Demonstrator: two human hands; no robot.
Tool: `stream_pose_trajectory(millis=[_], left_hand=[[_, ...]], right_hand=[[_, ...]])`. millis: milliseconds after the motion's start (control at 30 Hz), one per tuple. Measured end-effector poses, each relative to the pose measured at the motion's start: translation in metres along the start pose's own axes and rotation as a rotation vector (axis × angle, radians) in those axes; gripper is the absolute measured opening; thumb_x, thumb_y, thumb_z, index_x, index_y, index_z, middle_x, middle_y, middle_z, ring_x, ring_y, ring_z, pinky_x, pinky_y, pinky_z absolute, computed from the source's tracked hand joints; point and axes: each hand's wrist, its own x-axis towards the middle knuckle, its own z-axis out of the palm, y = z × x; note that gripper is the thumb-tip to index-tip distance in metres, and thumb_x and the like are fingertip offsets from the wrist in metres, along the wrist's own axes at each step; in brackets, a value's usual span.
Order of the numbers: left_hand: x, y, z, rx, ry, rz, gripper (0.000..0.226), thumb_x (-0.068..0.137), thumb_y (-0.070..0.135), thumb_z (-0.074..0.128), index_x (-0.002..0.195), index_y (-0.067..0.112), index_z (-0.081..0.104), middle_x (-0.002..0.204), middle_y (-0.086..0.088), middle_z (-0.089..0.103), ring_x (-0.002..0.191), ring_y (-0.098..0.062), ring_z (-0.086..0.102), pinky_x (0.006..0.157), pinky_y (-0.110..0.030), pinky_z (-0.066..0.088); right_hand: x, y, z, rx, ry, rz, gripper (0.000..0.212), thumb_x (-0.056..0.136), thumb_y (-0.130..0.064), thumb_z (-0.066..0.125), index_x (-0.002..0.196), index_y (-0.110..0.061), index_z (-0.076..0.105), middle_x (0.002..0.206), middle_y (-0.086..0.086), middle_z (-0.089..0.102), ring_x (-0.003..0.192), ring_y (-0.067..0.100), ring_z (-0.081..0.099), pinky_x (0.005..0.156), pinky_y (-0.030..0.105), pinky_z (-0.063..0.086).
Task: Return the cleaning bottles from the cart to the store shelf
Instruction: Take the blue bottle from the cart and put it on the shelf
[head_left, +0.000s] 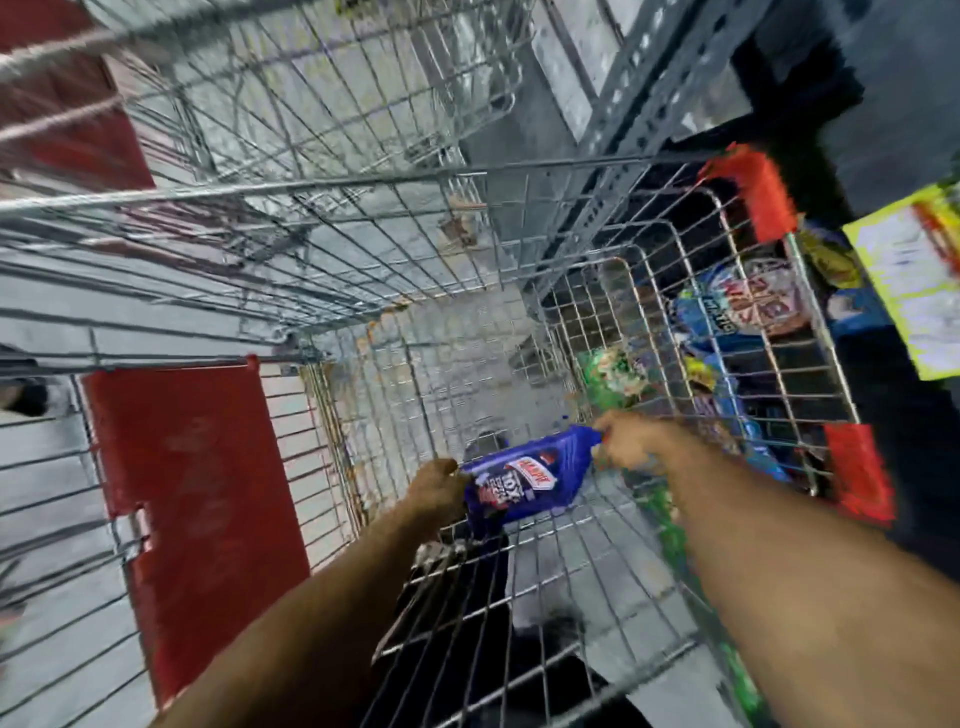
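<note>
Blue bottle (524, 480): white and red label, large characters resembling "10X", inverted and motion-blurred; remaining print illegible. Blue packet (737, 306) beyond the cart wire: red lettering on a pale patch, unreadable. Yellow-green card (914, 280) at right edge: print too smeared to read.
</note>
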Motion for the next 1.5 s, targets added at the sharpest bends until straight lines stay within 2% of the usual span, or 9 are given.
stream_pose_trajectory(millis=[133, 267, 333, 500, 600, 767, 867, 1100, 1500], left_hand=[[-0.003, 0.001, 0.005, -0.033, 0.036, -0.05, 0.016, 0.082, -0.002, 0.052, 0.083, -0.004, 0.068, 0.094, -0.03, 0.071, 0.075, -0.032, 0.067, 0.077, -0.05, 0.057], [-0.03, 0.02, -0.007, -0.159, 0.014, 0.031, 0.025, 0.075, -0.015, 0.058, 0.096, -0.004, 0.064, 0.098, -0.03, 0.07, 0.067, -0.032, 0.067, 0.065, -0.036, 0.058], [-0.056, 0.035, -0.016, -0.219, -0.043, 0.131, 0.049, 0.069, -0.018, 0.066, 0.114, -0.001, 0.056, 0.1, -0.023, 0.067, 0.061, -0.021, 0.067, 0.052, -0.023, 0.057], [-0.127, 0.085, -0.027, -0.151, -0.102, 0.437, 0.046, 0.069, -0.018, 0.068, 0.108, 0.005, 0.062, 0.087, -0.016, 0.075, 0.076, -0.024, 0.066, 0.072, -0.034, 0.054], [-0.18, 0.12, -0.02, -0.168, -0.131, 0.646, 0.039, 0.066, -0.02, 0.069, 0.088, 0.013, 0.065, 0.07, -0.003, 0.074, 0.06, -0.012, 0.067, 0.053, -0.023, 0.056], [-0.259, 0.159, 0.009, -0.031, -0.142, 0.938, 0.043, 0.068, -0.014, 0.072, 0.107, -0.011, 0.057, 0.096, -0.015, 0.065, 0.072, -0.014, 0.064, 0.065, -0.025, 0.056], [-0.286, 0.169, 0.034, 0.032, -0.194, 1.02, 0.044, 0.07, -0.017, 0.069, 0.111, -0.013, 0.054, 0.092, -0.018, 0.065, 0.055, -0.004, 0.064, 0.047, -0.015, 0.05], [-0.285, 0.232, 0.082, 0.464, -0.102, 1.337, 0.051, 0.064, 0.005, 0.082, 0.109, 0.006, 0.061, 0.106, -0.01, 0.071, 0.095, -0.021, 0.067, 0.085, -0.038, 0.054], [-0.235, 0.365, 0.14, 0.942, -0.124, 1.448, 0.058, 0.054, 0.027, 0.084, 0.106, 0.026, 0.059, 0.098, 0.008, 0.068, 0.09, -0.008, 0.06, 0.067, -0.009, 0.037]], right_hand=[[-0.011, 0.003, -0.003, 0.288, 0.107, 0.07, 0.016, 0.08, -0.015, 0.066, 0.095, -0.02, 0.062, 0.093, 0.003, 0.064, 0.083, 0.019, 0.061, 0.067, 0.031, 0.045], [-0.045, -0.001, -0.028, 0.445, 0.202, -0.07, 0.025, 0.078, -0.016, 0.071, 0.099, -0.027, 0.062, 0.095, 0.002, 0.066, 0.087, 0.02, 0.065, 0.08, 0.039, 0.054], [-0.081, -0.01, -0.047, 0.521, 0.326, -0.196, 0.029, 0.078, -0.017, 0.072, 0.106, -0.023, 0.063, 0.091, 0.0, 0.068, 0.082, 0.019, 0.067, 0.081, 0.04, 0.056], [-0.202, -0.027, -0.089, 0.531, 0.783, -0.509, 0.027, 0.075, -0.025, 0.073, 0.102, -0.029, 0.069, 0.086, -0.006, 0.071, 0.072, 0.004, 0.062, 0.075, 0.023, 0.053], [-0.284, -0.026, -0.107, 0.563, 1.066, -0.592, 0.033, 0.069, -0.037, 0.07, 0.1, -0.028, 0.069, 0.081, -0.007, 0.07, 0.074, 0.01, 0.065, 0.079, 0.034, 0.055], [-0.387, -0.013, -0.116, 0.671, 1.32, -0.724, 0.037, 0.07, -0.032, 0.071, 0.104, -0.019, 0.067, 0.094, 0.007, 0.072, 0.087, 0.026, 0.068, 0.086, 0.048, 0.055], [-0.427, 0.009, -0.103, 0.634, 1.455, -0.712, 0.032, 0.072, -0.033, 0.071, 0.102, -0.022, 0.067, 0.087, 0.001, 0.07, 0.079, 0.019, 0.067, 0.083, 0.043, 0.056], [-0.445, 0.037, -0.098, 0.638, 1.617, -0.587, 0.033, 0.077, -0.028, 0.067, 0.108, -0.021, 0.064, 0.097, -0.002, 0.068, 0.087, 0.014, 0.062, 0.091, 0.037, 0.05], [-0.41, 0.047, -0.149, 0.631, 1.788, -0.205, 0.037, 0.085, -0.026, 0.06, 0.121, -0.019, 0.057, 0.12, 0.011, 0.06, 0.113, 0.028, 0.053, 0.09, 0.031, 0.037]])
